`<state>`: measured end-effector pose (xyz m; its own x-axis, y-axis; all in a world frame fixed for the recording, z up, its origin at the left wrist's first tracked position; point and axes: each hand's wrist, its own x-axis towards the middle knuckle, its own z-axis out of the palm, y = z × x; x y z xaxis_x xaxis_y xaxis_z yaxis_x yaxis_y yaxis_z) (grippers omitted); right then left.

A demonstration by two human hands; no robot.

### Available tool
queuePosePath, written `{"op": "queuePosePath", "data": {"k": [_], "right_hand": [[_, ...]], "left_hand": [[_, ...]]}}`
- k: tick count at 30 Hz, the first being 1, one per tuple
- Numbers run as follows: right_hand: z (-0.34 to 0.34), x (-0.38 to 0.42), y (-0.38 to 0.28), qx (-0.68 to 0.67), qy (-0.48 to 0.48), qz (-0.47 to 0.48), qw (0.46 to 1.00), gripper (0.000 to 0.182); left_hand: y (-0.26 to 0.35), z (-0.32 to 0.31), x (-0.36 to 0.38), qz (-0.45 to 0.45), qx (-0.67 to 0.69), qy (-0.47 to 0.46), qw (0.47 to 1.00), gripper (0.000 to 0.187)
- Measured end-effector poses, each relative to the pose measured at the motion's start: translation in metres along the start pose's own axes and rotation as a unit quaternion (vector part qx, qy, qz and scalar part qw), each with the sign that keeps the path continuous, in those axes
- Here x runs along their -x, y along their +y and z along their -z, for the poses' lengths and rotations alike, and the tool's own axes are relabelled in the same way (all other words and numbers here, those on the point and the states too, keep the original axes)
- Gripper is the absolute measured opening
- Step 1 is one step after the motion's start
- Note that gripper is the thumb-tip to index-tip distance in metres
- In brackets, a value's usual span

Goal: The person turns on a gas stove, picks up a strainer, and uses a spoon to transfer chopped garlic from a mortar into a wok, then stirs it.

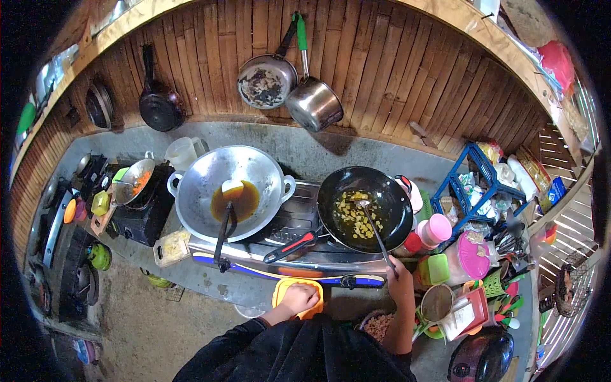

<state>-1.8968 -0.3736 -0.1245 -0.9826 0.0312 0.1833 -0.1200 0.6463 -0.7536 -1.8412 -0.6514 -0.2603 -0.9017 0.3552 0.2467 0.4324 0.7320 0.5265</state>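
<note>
My right hand (400, 280) is closed round the handle of a long metal spatula (380, 240). The spatula's head rests among small yellow pieces (358, 213) in oil, inside a black wok (398, 216) on the stove's right side. My left hand (300, 298) is closed over an orange-yellow container (313, 310) at the stove's front edge; what its fingers hold, if anything, is hidden. To the left, a large silver wok (191, 207) holds brown liquid and a ladle with a dark handle (222, 240).
A small pan (137, 184) with orange food stands on the left burner. A cutting board (172, 247) lies beside the stove. Pink-lidded tubs (473, 256), a blue rack (482, 165) and a sieve (437, 302) crowd the right. Pans (267, 81) hang on the wall.
</note>
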Motion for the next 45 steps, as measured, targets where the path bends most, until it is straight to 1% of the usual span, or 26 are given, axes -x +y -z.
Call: {"op": "queuePosePath", "data": {"k": [4, 6, 7, 9, 11, 13, 15, 16, 18, 19, 21, 23, 26, 27, 31, 33, 34, 36, 37, 39, 43, 45], "right_hand": [[0.007, 0.006, -0.008, -0.017, 0.014, 0.021, 1.000, 0.032], [0.019, 0.008, -0.009, -0.001, -0.017, -0.027, 1.000, 0.031], [0.023, 0.011, -0.011, -0.001, -0.016, -0.028, 0.999, 0.031], [0.033, 0.017, -0.017, -0.025, 0.010, -0.027, 0.999, 0.029], [0.046, 0.022, -0.024, -0.017, 0.014, -0.036, 0.999, 0.029], [0.058, 0.027, -0.033, -0.008, 0.019, -0.045, 0.999, 0.028], [0.069, 0.033, -0.041, 0.005, 0.038, -0.076, 0.996, 0.028], [0.074, 0.035, -0.040, 0.006, 0.039, -0.077, 0.996, 0.028], [0.085, 0.039, -0.034, 0.031, 0.038, -0.112, 0.993, 0.028], [0.089, 0.041, -0.037, 0.031, 0.038, -0.112, 0.993, 0.028], [0.099, 0.045, -0.044, 0.059, 0.051, -0.077, 0.994, 0.024], [0.106, 0.049, -0.048, 0.063, 0.052, -0.072, 0.994, 0.025], [0.112, 0.051, -0.032, 0.087, 0.058, -0.059, 0.993, 0.026], [0.112, 0.051, -0.025, 0.107, 0.065, -0.053, 0.991, 0.027], [0.109, 0.049, -0.014, 0.111, 0.068, -0.033, 0.991, 0.024], [0.102, 0.045, -0.013, 0.052, 0.084, -0.019, 0.995, 0.024], [0.099, 0.042, -0.018, 0.052, 0.084, -0.018, 0.995, 0.024], [0.096, 0.036, -0.030, 0.054, 0.054, -0.099, 0.992, 0.024], [0.092, 0.034, -0.025, 0.054, 0.054, -0.098, 0.992, 0.024], [0.078, 0.028, -0.010, 0.011, 0.051, -0.078, 0.996, 0.026], [0.054, 0.015, -0.009, -0.006, 0.028, -0.085, 0.996, 0.028], [0.038, 0.008, -0.001, 0.010, 0.029, -0.049, 0.998, 0.032]], "left_hand": [[0.000, 0.000, 0.000, -0.003, 0.003, -0.002, 1.000, 0.025], [-0.002, -0.001, 0.000, -0.003, 0.005, -0.003, 1.000, 0.024], [-0.002, -0.001, 0.000, -0.004, 0.007, -0.003, 1.000, 0.024], [-0.001, -0.001, 0.000, -0.005, 0.010, 0.000, 1.000, 0.023], [0.000, -0.001, 0.000, -0.006, 0.014, 0.004, 1.000, 0.023], [-0.001, -0.003, 0.000, -0.016, 0.040, 0.036, 0.998, 0.025], [-0.003, -0.006, 0.000, -0.017, 0.033, 0.032, 0.999, 0.025], [-0.004, -0.007, 0.000, -0.018, 0.026, 0.029, 0.999, 0.025], [-0.004, -0.008, 0.001, -0.017, 0.025, 0.034, 0.999, 0.026], [-0.005, -0.008, 0.001, -0.015, 0.025, 0.040, 0.999, 0.026], [-0.005, -0.010, 0.002, -0.013, 0.026, 0.042, 0.999, 0.026], [-0.004, -0.008, 0.001, -0.012, 0.027, 0.045, 0.999, 0.026], [-0.002, -0.005, 0.000, -0.018, 0.028, 0.046, 0.998, 0.025], [-0.002, -0.004, 0.000, -0.016, 0.026, 0.041, 0.999, 0.025], [-0.002, -0.005, 0.000, -0.009, 0.028, 0.035, 0.999, 0.025], [-0.001, -0.004, 0.000, -0.010, 0.028, 0.035, 0.999, 0.024], [-0.002, -0.004, 0.000, -0.011, 0.027, 0.035, 0.999, 0.024], [-0.003, -0.007, 0.001, -0.012, 0.026, 0.037, 0.999, 0.024], [-0.004, -0.008, 0.001, -0.012, 0.024, 0.038, 0.999, 0.025], [-0.003, -0.006, 0.000, -0.013, 0.024, 0.035, 0.999, 0.025], [-0.003, -0.006, 0.000, -0.012, 0.018, 0.037, 0.999, 0.025], [-0.003, -0.007, 0.000, -0.009, 0.019, 0.034, 0.999, 0.026]]}}
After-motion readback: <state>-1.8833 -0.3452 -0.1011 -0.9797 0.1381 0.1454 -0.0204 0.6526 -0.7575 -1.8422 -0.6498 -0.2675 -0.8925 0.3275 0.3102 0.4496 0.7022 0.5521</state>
